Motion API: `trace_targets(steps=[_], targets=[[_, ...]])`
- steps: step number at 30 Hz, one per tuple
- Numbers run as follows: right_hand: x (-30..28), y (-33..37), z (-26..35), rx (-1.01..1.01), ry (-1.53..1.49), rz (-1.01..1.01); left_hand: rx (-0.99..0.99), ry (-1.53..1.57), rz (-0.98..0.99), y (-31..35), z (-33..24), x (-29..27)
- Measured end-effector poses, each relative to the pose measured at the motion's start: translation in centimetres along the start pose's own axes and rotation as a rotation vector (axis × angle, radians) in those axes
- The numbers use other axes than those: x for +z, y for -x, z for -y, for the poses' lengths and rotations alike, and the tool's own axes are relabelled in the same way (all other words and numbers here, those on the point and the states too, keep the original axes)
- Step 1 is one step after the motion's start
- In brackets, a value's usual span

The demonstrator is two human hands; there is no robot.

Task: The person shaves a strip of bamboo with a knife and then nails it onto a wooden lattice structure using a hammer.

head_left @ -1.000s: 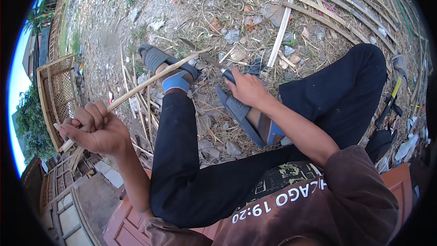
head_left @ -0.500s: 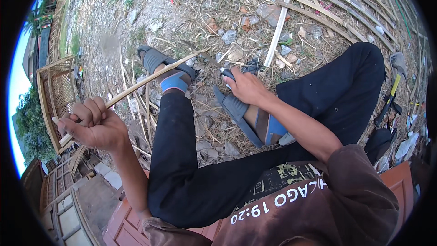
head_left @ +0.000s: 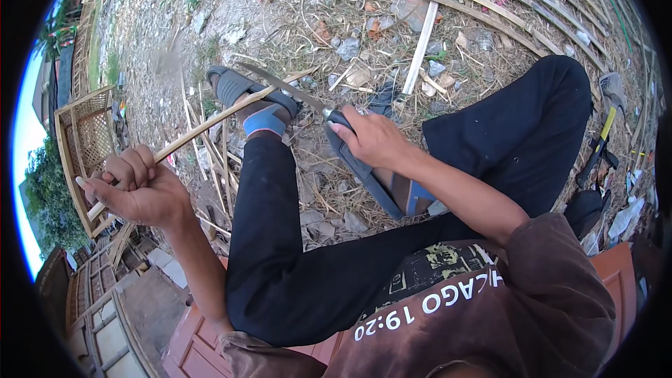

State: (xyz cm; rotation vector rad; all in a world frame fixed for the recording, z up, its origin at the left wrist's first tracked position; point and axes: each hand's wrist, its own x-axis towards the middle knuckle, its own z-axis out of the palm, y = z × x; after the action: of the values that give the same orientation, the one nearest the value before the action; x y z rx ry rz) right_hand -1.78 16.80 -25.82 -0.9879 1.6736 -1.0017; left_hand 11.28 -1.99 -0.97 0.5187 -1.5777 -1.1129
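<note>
One long, pale, narrow wooden strip [head_left: 210, 124] slants from the near left to the far middle, crossing above the grey rubber left sandal [head_left: 234, 89]; whether it rests on the foot I cannot tell. The left hand [head_left: 140, 189] holds this strip near its near end, fingers curled round it and thumb pointing left, with a short end sticking out past the fist. The right hand [head_left: 371, 136] is closed round the black handle of a long, slightly curved, grey metal knife [head_left: 301, 97], its thumb along the grip. The blade points to the far left and crosses over the strip toward its far end; contact between them is hard to make out.

Black trousers [head_left: 269, 196] cover both bent legs, and a light blue sock cuff [head_left: 266, 122] shows at the left ankle. The matching right sandal [head_left: 374, 185] is just below the right hand. Several long, thin wooden slats [head_left: 483, 1] lie side by side at the far right. On the right is a tool with a yellow-and-black handle [head_left: 605, 129]; on the left stands a wooden lattice frame [head_left: 94, 140].
</note>
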Motion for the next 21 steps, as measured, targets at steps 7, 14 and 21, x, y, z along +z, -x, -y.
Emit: trace_targets(steps=[7, 14, 21], targets=[[-0.1, -1.3, -1.1, 0.262, -0.062, 0.040, 0.008, -0.040, -0.028, -0.1, 0.8, 0.6], [-1.6, 1.2, 4.7, -0.158, -0.153, 0.036, 0.008, 0.009, 0.048, 0.2, 0.6, -0.1], [0.0, -0.9, -3.3, 0.165, 0.131, -0.075, -0.040, -0.015, -0.006, 0.2, 0.7, -0.6]])
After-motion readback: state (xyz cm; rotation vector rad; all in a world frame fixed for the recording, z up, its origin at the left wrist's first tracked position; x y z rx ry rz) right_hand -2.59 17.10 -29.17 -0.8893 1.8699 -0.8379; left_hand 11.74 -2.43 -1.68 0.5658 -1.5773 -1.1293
